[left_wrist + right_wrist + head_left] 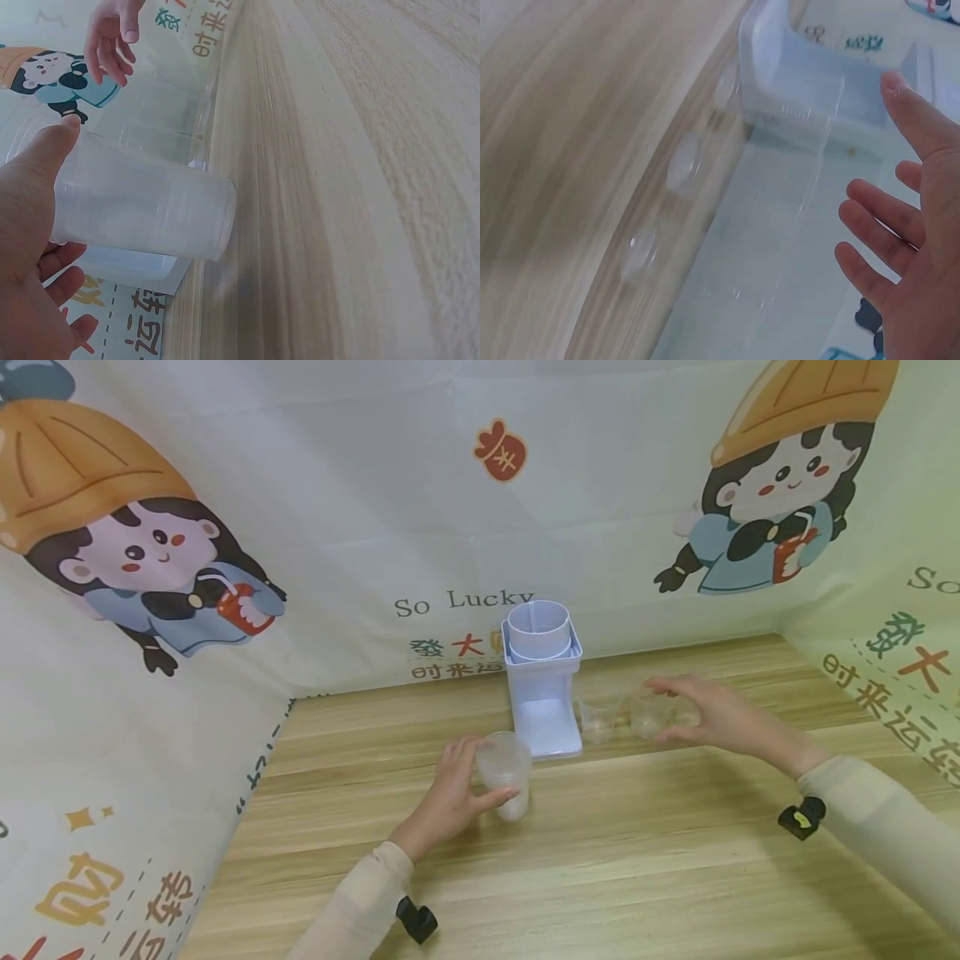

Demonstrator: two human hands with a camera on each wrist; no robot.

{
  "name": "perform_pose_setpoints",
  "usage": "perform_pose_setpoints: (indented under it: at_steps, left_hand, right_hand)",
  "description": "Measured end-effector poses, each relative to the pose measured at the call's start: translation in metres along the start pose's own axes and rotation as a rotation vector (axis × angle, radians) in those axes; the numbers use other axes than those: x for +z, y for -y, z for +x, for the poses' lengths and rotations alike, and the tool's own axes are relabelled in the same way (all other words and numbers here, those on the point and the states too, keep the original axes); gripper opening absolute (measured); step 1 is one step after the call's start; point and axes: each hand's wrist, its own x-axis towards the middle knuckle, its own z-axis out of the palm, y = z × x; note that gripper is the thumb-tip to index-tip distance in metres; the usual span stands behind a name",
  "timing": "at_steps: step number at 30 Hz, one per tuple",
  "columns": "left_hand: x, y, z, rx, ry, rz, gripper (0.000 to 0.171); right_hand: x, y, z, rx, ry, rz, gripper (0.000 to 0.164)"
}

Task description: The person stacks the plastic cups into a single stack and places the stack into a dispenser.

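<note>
My left hand (453, 789) holds a frosted plastic cup (142, 202), apparently a nested stack, with the thumb on one side and fingers on the other near the rim. The cup is upright, in front of a pale lavender plastic stand (546, 718) topped by a round tube. To the right of the stand, clear plastic cups (598, 720) form a row along the back of the table. My right hand (697, 714) is over the right end of this row. In the right wrist view its thumb and fingers are spread, with nothing held between them.
The wood-grain table (600, 877) meets a printed cloth backdrop (360, 527) behind and at both sides. The stand is near the back edge, close to the cloth. Each sleeve carries a black wrist mount (802, 818).
</note>
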Motion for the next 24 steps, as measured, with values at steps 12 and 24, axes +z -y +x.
perform_pose_setpoints:
  at_steps: [12, 24]
  left_hand:
    - [0.000, 0.000, 0.000, 0.032, -0.017, 0.009, 0.079]
    - [-0.001, -0.001, -0.001, 0.027, -0.012, 0.002, 0.079]
  right_hand:
    - [-0.015, -0.029, 0.002, 0.115, 0.013, -0.034, 0.072]
    - [-0.017, -0.058, 0.004, 0.196, 0.016, -0.063, 0.074]
